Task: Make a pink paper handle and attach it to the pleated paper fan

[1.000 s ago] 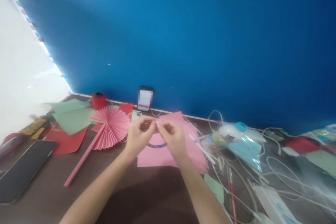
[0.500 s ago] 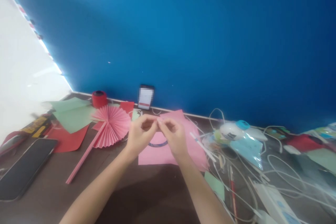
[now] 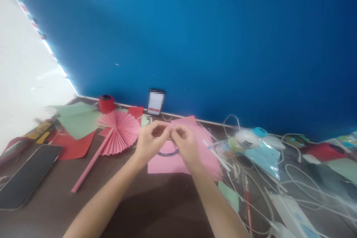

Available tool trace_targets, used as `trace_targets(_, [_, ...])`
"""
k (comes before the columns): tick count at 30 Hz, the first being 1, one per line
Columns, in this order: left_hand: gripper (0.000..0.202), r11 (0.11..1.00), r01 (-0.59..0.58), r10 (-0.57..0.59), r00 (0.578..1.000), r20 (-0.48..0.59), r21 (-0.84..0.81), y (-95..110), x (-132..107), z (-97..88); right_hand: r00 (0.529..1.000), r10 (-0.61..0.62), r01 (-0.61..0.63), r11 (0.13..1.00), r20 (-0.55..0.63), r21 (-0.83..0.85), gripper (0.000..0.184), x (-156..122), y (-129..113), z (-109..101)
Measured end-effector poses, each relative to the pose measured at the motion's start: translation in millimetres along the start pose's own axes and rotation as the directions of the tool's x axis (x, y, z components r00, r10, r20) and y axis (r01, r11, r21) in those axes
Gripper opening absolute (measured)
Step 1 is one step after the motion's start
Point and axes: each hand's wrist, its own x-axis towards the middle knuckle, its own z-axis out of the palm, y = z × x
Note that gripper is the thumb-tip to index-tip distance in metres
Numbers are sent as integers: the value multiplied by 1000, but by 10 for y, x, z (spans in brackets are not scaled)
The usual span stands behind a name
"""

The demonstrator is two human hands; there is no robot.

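Note:
My left hand [image 3: 150, 139] and my right hand [image 3: 186, 143] meet at the fingertips, both in a pinch. Whatever lies between the fingers is too small and blurred to make out. Below them is pink paper [image 3: 200, 148] on the dark table. A dark, thin curved band [image 3: 168, 154] shows between my hands, over the paper; whether it touches my fingers I cannot tell. Left of my left hand lies a pleated pink paper fan [image 3: 122, 134] with a long pink paper handle [image 3: 92, 165].
A phone [image 3: 156, 102] with a lit screen leans on the blue wall. A red roll [image 3: 106, 104], green paper [image 3: 79, 121], red paper [image 3: 75, 145] and a black phone [image 3: 29, 176] are at left. White cables [image 3: 295, 182] and a blue-white packet [image 3: 263, 158] crowd the right.
My fingertips stay pinched together, with only a slight shift of the hands. The whole view has moved a little; the things on the table lie as before.

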Motion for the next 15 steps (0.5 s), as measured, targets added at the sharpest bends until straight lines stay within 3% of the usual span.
trace_targets(4, [14,998,-7,9,999,-36,63,-59,32,-30,993,102,-105,994,65,35,20,-3,-57,-3])
trace_targets(7, [15,982,-71,93,988,-120,173,-93,72,-87,965,224,-227,974,139,8,25,-32,-136,-17])
trace_targets(9, [16,962,-113,161,970,-182,248,-96,98,-141,957,252,-247,968,146,-47,36,-62,-175,-29])
trace_targets(12, [17,946,-128,212,940,-267,297,-78,131,-231,979,167,-148,976,117,-160,45,-108,-189,-56])
trace_targets(15, [17,955,-123,214,917,-336,271,-54,160,-301,983,-34,99,927,180,-361,34,-138,-181,-108])
